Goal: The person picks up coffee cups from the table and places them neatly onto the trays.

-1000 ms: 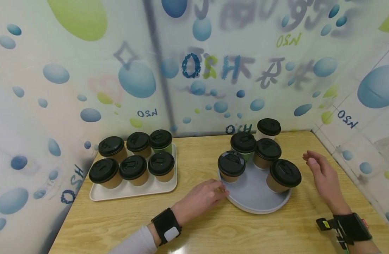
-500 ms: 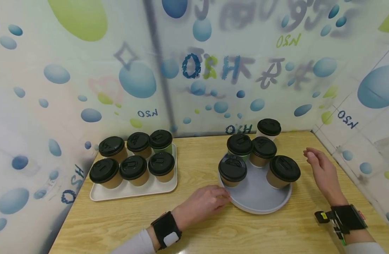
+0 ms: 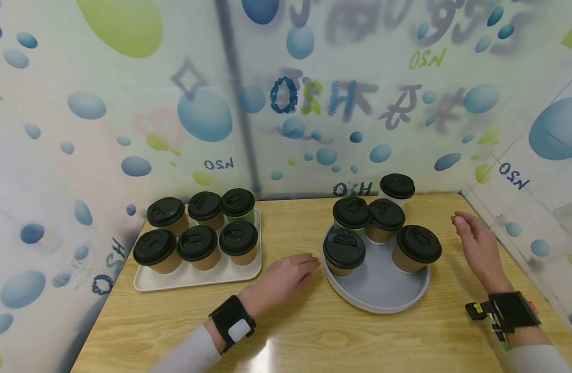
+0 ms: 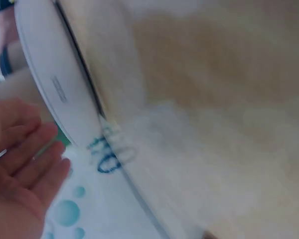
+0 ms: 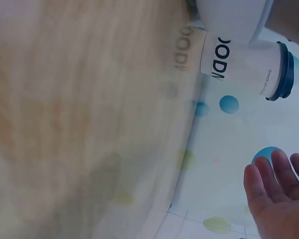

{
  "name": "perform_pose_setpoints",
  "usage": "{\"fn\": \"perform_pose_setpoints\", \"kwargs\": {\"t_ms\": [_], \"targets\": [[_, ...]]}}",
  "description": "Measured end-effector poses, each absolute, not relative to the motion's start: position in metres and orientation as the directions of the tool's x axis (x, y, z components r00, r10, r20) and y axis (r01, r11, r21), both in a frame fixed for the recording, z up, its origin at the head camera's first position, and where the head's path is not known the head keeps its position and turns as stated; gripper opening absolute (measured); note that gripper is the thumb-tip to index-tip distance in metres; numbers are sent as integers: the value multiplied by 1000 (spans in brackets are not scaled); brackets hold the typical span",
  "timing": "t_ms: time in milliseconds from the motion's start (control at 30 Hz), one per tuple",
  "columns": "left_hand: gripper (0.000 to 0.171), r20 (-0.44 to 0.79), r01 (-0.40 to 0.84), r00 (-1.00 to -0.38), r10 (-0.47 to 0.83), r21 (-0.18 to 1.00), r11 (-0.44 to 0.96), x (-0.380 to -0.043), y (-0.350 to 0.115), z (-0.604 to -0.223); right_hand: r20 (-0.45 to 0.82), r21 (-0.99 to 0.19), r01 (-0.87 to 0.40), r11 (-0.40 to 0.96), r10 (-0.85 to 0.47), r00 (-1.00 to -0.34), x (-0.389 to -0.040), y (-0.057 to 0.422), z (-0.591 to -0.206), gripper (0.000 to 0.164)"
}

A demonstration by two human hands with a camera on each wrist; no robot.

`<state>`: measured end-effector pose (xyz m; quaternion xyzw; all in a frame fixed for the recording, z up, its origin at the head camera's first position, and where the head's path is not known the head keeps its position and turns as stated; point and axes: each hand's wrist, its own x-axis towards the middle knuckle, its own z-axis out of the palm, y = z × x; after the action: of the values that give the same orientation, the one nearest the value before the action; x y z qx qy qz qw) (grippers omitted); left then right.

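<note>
A round grey tray (image 3: 384,290) on the table carries several lidded paper coffee cups: a brown one (image 3: 342,254) at its left, a green one (image 3: 351,213) and another brown one (image 3: 385,221) at the back, and a large brown one (image 3: 416,249) at the right. Just left of the tray's rim is my left hand (image 3: 286,277), fingers extended and holding nothing. The left wrist view shows its fingers (image 4: 42,162) beside the tray's pale side (image 4: 57,84). My right hand (image 3: 482,254) hovers right of the tray, fingers loosely bent, nothing in it.
At the left, a white rectangular tray (image 3: 188,282) bears two rows of black-lidded cups (image 3: 198,246). A white cup (image 3: 397,187) with printed letters stands behind the round tray, near the patterned wall (image 3: 304,155).
The round tray has turned counterclockwise with its cups: the right one went back, the left one forward. My left hand has left the rim and drawn back leftward. My right hand barely moved.
</note>
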<state>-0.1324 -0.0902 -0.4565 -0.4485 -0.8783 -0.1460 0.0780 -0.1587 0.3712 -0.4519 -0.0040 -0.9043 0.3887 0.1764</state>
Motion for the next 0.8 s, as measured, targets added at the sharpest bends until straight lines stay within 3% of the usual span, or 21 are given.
{"fn": "perform_pose_setpoints", "kwargs": {"t_ms": [100,300,533,800], "targets": [[45,240,780,-624,744,136,611,-147,-88,-461,288,-717,-119,687,136,-948,-167,372,-445,59],[57,216,788,-612,761,82,610,-164,-82,-468,273,-723,-137,678,97,-957,-193,368,-434,67],[59,156,766,-643,750,129,630,-170,-81,-471,231,-698,-172,695,-10,-973,-228,364,-427,85],[54,117,771,-636,763,51,635,-167,-80,-466,179,-661,-265,702,-196,-964,-268,357,-424,97]]}}
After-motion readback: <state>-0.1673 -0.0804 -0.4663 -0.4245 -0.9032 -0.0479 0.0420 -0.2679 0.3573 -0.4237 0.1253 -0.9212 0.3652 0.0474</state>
